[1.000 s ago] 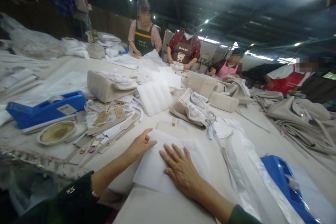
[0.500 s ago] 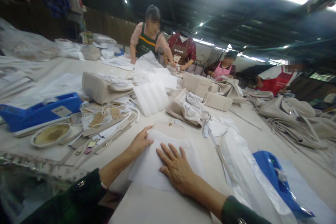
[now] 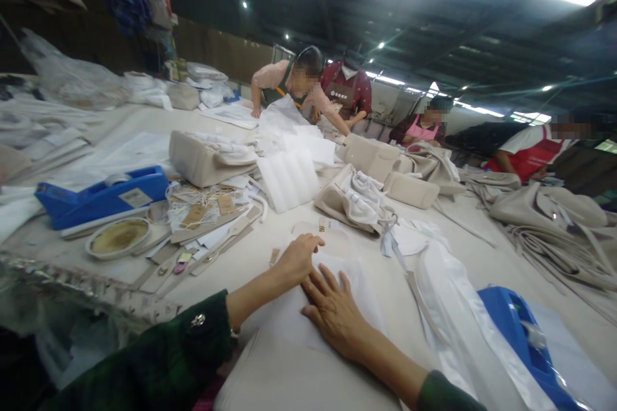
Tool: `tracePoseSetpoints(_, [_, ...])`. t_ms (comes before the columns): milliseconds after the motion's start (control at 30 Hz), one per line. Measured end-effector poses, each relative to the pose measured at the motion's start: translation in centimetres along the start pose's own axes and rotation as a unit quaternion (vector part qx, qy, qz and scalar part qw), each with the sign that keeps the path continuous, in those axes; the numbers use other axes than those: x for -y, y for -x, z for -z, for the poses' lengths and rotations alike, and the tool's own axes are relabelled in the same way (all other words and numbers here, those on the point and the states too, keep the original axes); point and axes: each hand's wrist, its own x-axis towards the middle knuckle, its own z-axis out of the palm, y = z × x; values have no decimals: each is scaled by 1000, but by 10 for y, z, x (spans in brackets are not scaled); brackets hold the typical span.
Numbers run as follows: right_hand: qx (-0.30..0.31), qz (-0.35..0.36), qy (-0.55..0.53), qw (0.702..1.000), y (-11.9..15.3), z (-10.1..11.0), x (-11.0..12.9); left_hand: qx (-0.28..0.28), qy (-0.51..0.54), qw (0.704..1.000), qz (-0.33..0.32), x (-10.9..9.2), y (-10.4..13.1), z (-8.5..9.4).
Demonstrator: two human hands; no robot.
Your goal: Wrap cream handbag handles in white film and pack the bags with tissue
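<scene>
A thin white sheet (image 3: 362, 282) lies over a beige bag on the table. Beyond its far edge shows the bag's flap (image 3: 337, 239) with a small gold clasp (image 3: 322, 226). My right hand (image 3: 337, 308) rests flat on the sheet, fingers spread. Just left of its fingertips is my left hand (image 3: 296, 260), over the sheet's far part, with its fingers bent together; what they hold, if anything, is hidden. Close to my left wrist a small tan tag (image 3: 274, 255) stands out. Pale beige material (image 3: 274, 372) lies nearest me.
Blue tape dispensers sit at left (image 3: 103, 196) and right (image 3: 520, 340). A round dish (image 3: 118, 237) lies beside tags and straps (image 3: 197, 209). Beige bags (image 3: 205, 157) and stuffed bag parts (image 3: 351, 202) stand ahead. Several co-workers work across the table.
My left hand has moved right from the sheet's left edge to beside my right fingertips, and its fingers have closed. My right hand stays flat. A co-worker across the table leans lower.
</scene>
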Motion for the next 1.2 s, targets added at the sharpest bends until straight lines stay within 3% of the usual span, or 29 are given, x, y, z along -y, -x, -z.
tracePoseSetpoints(167, [-41, -9, -44, 998, 1, -3, -3, -16, -53, 998, -7, 9, 7, -31])
tracePoseSetpoints(333, [-163, -73, -81, 981, -4, -18, -19, -40, -111, 993, -21, 16, 13, -36])
tracePoseSetpoints(400, [-185, -103, -66, 975, -7, -22, -23, -42, -143, 988, -24, 12, 14, -35])
tracePoseSetpoints(533, [-155, -138, -19, 978, -9, -15, -27, -37, -214, 976, -34, 4, 17, -34])
tracePoseSetpoints(800, [-96, -130, 8, 987, 0, 20, -44, -29, -281, 957, -59, 0, 19, -34])
tracePoseSetpoints(1200, [-34, -125, -7, 992, -7, 29, -65, -48, -277, 959, -32, 6, 17, -38])
